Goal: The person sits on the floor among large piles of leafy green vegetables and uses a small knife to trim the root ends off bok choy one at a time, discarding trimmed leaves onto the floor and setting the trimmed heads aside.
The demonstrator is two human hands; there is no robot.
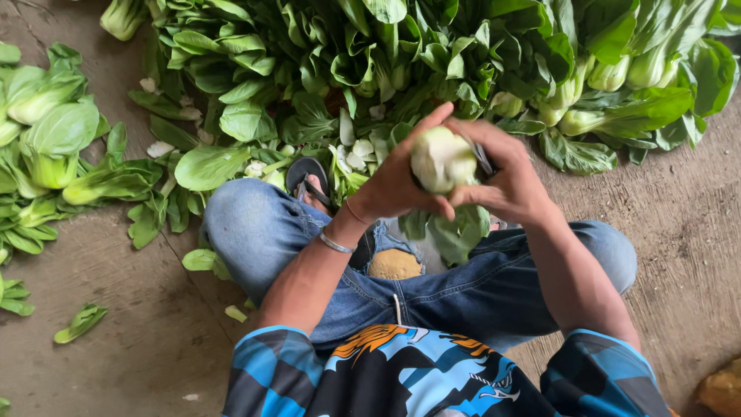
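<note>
Concrete floor (139, 340) is heaped with greens (347, 62). One head (441, 158), base up for trimming, is gripped by left hand (394, 181); right hand (505, 181) is closed on knife (482, 158).

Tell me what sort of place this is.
Probably a market or farm spot where vegetables get trimmed: a big bok choy pile lies on a bare concrete floor, cut leaf scraps around, and both hands hold one bok choy head.
</note>
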